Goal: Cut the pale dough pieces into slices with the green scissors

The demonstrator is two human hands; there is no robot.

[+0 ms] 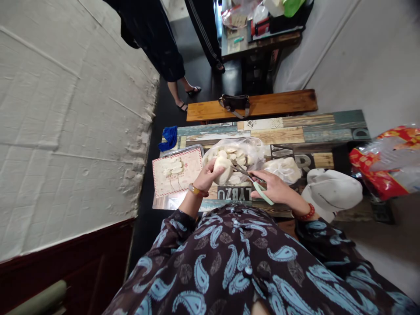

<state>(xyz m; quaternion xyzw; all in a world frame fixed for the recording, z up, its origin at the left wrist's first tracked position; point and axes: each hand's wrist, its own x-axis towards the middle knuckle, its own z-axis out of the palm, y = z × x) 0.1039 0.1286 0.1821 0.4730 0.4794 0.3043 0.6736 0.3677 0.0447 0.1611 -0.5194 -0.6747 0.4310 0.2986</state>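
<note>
My left hand (207, 176) is closed round a pale, rounded steamed bun (223, 169). In my right hand (274, 187) are scissors (263, 193) with light green handles, their blades pointing left at the bun's right side; whether they cut into it I cannot tell. Beneath and behind the bun, a clear plastic bag (257, 146) lies spread with several pale cut pieces (241, 156) on it. A second bagged pale lump (284, 169) sits just past my right hand. Left of my left hand is a board with a red striped edge (158, 179), bearing more pale pieces (173, 166).
A blue cloth (168, 138) lies at the table's far left corner. To the right are a white cap (333, 190) and a red-and-yellow package (377, 164). Beyond the table (278, 134) stands a bench (278, 103) with a dark bag (234, 101). Two people's legs (164, 48) show behind.
</note>
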